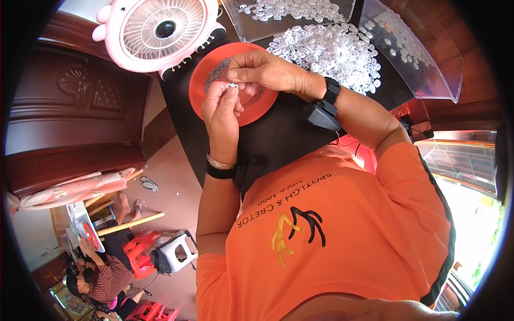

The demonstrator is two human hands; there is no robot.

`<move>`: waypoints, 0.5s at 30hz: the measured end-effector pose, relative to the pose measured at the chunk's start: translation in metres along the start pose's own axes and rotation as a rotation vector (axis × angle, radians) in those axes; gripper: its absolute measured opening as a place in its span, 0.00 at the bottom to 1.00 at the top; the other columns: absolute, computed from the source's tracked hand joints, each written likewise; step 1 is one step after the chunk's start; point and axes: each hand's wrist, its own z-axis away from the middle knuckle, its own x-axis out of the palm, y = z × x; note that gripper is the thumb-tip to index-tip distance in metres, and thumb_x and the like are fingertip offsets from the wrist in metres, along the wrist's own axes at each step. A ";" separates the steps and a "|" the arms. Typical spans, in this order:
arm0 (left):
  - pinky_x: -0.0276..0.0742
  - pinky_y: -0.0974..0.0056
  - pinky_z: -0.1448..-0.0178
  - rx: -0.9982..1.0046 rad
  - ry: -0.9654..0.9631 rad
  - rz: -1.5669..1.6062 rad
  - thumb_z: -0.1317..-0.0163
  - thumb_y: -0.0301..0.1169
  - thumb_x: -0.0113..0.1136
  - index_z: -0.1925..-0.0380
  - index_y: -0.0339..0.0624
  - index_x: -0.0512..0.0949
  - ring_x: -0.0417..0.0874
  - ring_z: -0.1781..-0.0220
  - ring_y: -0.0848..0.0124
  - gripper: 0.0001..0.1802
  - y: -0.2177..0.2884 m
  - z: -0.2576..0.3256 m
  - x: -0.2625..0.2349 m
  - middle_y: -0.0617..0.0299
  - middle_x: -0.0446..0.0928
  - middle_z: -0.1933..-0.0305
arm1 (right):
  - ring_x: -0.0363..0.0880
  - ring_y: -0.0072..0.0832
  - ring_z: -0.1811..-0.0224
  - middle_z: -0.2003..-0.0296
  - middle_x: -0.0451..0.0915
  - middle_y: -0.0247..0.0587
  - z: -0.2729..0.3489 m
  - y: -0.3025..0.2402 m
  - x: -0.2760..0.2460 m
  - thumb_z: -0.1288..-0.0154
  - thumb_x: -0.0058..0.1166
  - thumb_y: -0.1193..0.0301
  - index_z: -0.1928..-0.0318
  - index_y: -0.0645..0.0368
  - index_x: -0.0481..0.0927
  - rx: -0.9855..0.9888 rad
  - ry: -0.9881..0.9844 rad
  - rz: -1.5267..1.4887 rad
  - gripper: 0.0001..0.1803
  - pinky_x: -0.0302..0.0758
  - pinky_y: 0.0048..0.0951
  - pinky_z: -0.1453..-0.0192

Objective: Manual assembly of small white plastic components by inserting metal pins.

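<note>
Okay, so I've got a tiny white piece (232, 85) on my head view: glossy, plastic-looking, with little curled lobes, though it's too small for me to make out fully. It's pinched between thumb and forefinger of the left hand (222, 115), up over a round red-orange dish (267, 109) with a smooth rim. The right hand (273, 72) has its fingers bunched in close, just above; can't tell from my side whether they're gripping anything. Inside the dish sits a tangled heap of thin grey bits (217, 75), kinda metallic. All that's on a flat black worktop (284, 139), next to a loose pile of shiny white bits (332, 59), many of them ring-shaped. Around it I see a clear hard-plastic tray (439, 80) and a chunky pink fan (115, 40) with a fine radial grille.
</note>
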 end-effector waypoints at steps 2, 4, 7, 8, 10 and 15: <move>0.61 0.75 0.73 -0.005 -0.002 -0.002 0.35 0.30 0.48 0.71 0.38 0.72 0.66 0.79 0.80 0.08 0.001 0.000 0.000 0.68 0.66 0.80 | 0.70 0.12 0.76 0.77 0.73 0.24 0.000 0.001 -0.001 0.32 0.51 0.62 0.70 0.57 0.75 -0.005 -0.008 0.000 0.13 0.70 0.16 0.70; 0.61 0.75 0.73 -0.003 -0.002 0.006 0.35 0.30 0.48 0.71 0.38 0.72 0.65 0.79 0.80 0.08 0.000 0.001 0.000 0.68 0.66 0.80 | 0.70 0.12 0.76 0.77 0.72 0.23 0.000 0.002 -0.001 0.32 0.51 0.62 0.70 0.58 0.76 -0.009 -0.014 0.022 0.13 0.69 0.15 0.70; 0.61 0.74 0.73 -0.013 0.000 0.014 0.35 0.30 0.48 0.71 0.38 0.72 0.65 0.79 0.80 0.08 -0.001 0.001 0.001 0.68 0.66 0.80 | 0.69 0.12 0.76 0.77 0.72 0.24 -0.001 0.004 -0.001 0.32 0.51 0.62 0.69 0.58 0.76 -0.036 -0.011 0.040 0.13 0.69 0.16 0.70; 0.61 0.74 0.73 -0.014 0.001 0.014 0.35 0.30 0.48 0.71 0.38 0.72 0.65 0.79 0.80 0.08 -0.001 0.001 0.001 0.68 0.66 0.80 | 0.69 0.12 0.76 0.77 0.72 0.24 -0.001 0.004 -0.001 0.32 0.51 0.62 0.69 0.58 0.76 -0.035 -0.012 0.039 0.13 0.69 0.16 0.70; 0.61 0.74 0.74 -0.019 0.005 0.022 0.35 0.30 0.48 0.71 0.37 0.72 0.65 0.79 0.80 0.08 -0.001 0.001 0.001 0.68 0.66 0.80 | 0.69 0.12 0.75 0.76 0.72 0.24 -0.001 0.003 0.000 0.32 0.51 0.63 0.69 0.59 0.76 -0.060 -0.010 0.038 0.13 0.70 0.16 0.70; 0.60 0.74 0.74 -0.016 0.031 0.026 0.36 0.30 0.48 0.71 0.37 0.72 0.65 0.80 0.80 0.08 -0.003 0.001 0.003 0.68 0.65 0.81 | 0.71 0.14 0.75 0.76 0.74 0.28 -0.003 0.010 0.001 0.33 0.52 0.65 0.65 0.62 0.77 -0.067 0.005 0.049 0.11 0.71 0.17 0.70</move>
